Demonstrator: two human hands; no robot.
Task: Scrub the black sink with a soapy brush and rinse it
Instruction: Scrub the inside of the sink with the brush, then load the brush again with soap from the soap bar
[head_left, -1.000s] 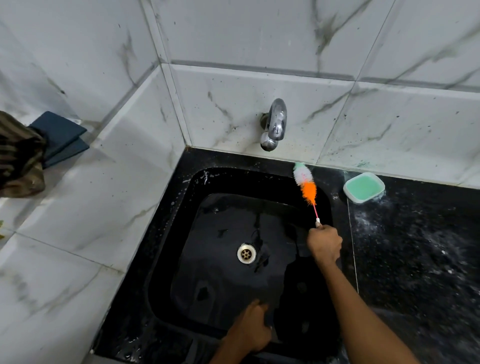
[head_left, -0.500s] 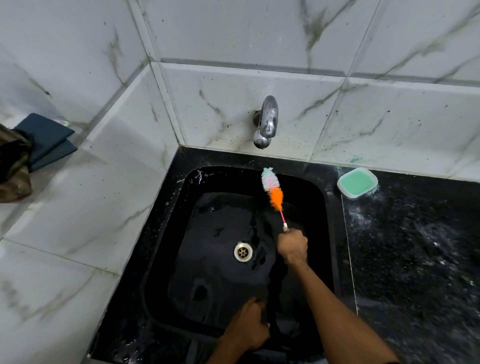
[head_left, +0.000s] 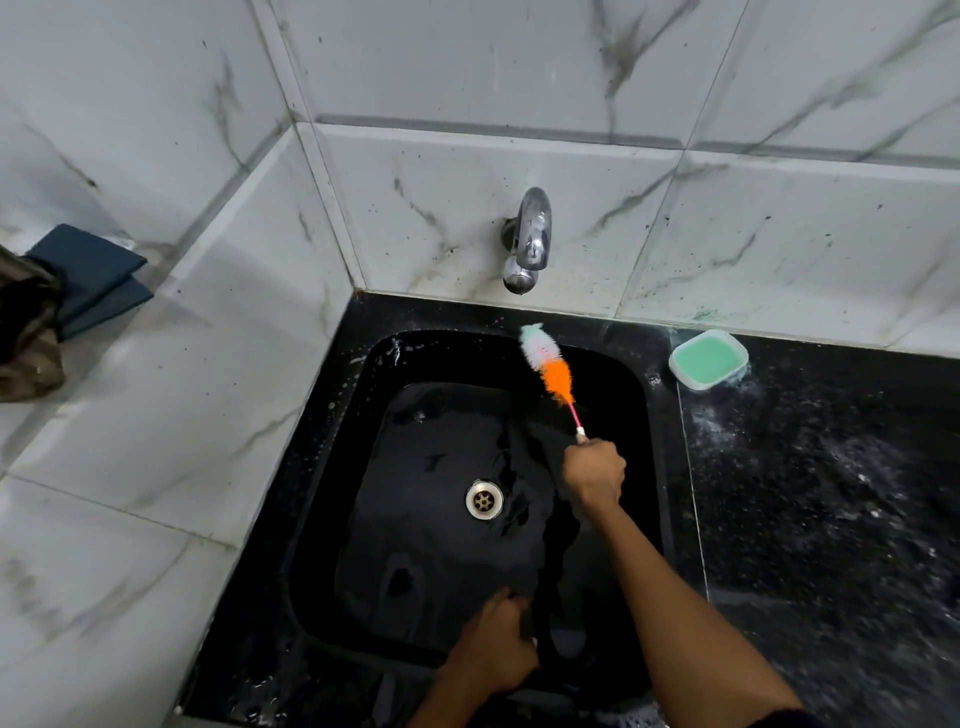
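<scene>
The black sink (head_left: 343, 467) is wet, with a metal drain (head_left: 484, 499) in its floor. My right hand (head_left: 595, 474) grips the handle of a thin brush (head_left: 550, 366) with white, green and orange bristles. The bristle tip lies against the sink's back wall, just below the chrome tap (head_left: 529, 239). My left hand (head_left: 496, 644) rests on the sink's near rim, fingers curled over the edge. A white dish of green soapy liquid (head_left: 709, 359) stands on the black counter to the right of the sink.
White marble tiles cover the back wall and the raised ledge on the left (head_left: 156, 441). A dark blue folded cloth (head_left: 93, 275) and a brown patterned cloth (head_left: 26, 332) lie at the far left. The black counter (head_left: 831, 519) on the right carries soap streaks.
My right hand carried the brush left from the sink's right back corner to the middle of the back wall. My left hand stayed on the near rim.
</scene>
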